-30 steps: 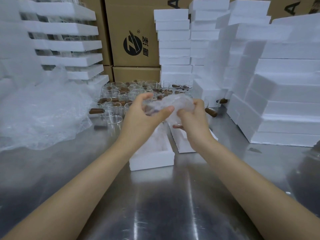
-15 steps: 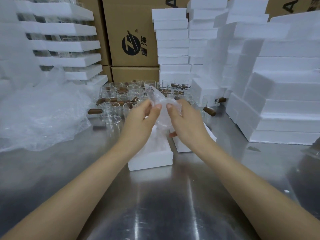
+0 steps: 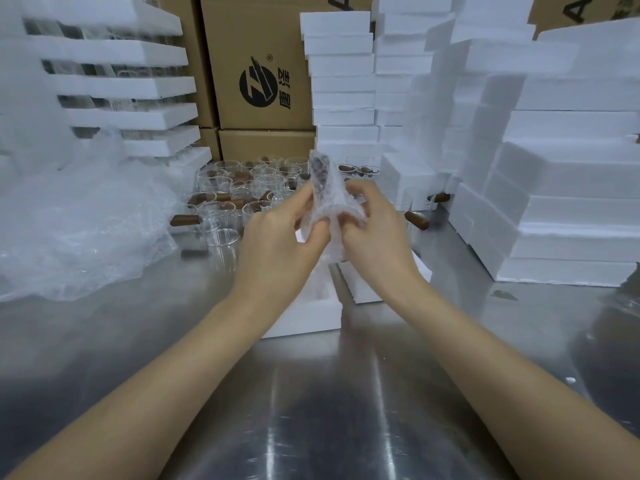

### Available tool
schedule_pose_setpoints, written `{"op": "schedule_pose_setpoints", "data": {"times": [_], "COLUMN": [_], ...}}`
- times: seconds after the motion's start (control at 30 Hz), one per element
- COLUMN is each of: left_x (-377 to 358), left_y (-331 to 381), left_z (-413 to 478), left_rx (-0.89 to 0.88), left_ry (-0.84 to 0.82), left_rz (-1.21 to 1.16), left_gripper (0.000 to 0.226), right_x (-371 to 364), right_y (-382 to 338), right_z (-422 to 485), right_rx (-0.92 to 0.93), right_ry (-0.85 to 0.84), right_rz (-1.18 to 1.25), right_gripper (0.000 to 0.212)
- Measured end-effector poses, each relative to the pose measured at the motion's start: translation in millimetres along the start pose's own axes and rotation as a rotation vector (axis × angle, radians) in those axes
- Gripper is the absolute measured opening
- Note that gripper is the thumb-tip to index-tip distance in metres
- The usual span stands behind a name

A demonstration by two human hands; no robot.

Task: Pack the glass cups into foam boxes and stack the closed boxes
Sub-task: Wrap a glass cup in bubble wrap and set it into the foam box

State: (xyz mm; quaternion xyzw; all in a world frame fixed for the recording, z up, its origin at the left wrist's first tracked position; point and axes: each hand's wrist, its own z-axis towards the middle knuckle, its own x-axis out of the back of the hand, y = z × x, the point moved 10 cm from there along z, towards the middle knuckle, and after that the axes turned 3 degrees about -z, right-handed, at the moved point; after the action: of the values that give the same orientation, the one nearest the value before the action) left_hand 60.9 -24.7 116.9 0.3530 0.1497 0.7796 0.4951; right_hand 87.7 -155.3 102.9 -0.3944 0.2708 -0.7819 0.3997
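My left hand [image 3: 277,244] and my right hand [image 3: 374,233] hold a piece of bubble wrap [image 3: 323,188] between them, above an open foam box [image 3: 304,317]. A dark shape shows through the wrap's upper end. Both hands pinch the wrap with curled fingers. A second foam piece [image 3: 363,289] lies right of the box, partly behind my right wrist. Several glass cups with brown wooden handles [image 3: 225,202] stand on the steel table behind my hands.
A heap of bubble wrap [image 3: 69,220] fills the left side. Stacks of foam boxes [image 3: 554,202] rise at the right and at the back centre [image 3: 341,81]. Cardboard cartons [image 3: 259,64] stand behind. Foam trays holding glasses [image 3: 121,84] are stacked at back left.
The hands have drawn closer to me and the bubble wrap has turned from a flat bunch into an upright, narrower roll between the fingers.
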Motion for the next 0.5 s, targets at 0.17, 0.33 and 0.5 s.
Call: {"op": "schedule_pose_setpoints", "data": {"times": [0.17,0.33,0.5], "left_x": [9,15,14], "left_y": [-15,-26,-26], "left_z": [4,7,5], "left_rx": [0.097,0.155,0.133], "left_ry": [0.051,0.071,0.069], "left_rz": [-0.039,-0.003,0.108], "left_gripper": [0.019,0.039,0.024], "right_x": [-10,-9,-14], "right_y": [-24,-38,-27], "right_z": [-8,-14,-14], "right_rx": [0.166,0.311,0.238], "right_ry": [-0.044,-0.012,-0.026], "right_rz": [-0.059,-0.17,-0.164], "right_gripper": [0.017,0.023,0.024]}}
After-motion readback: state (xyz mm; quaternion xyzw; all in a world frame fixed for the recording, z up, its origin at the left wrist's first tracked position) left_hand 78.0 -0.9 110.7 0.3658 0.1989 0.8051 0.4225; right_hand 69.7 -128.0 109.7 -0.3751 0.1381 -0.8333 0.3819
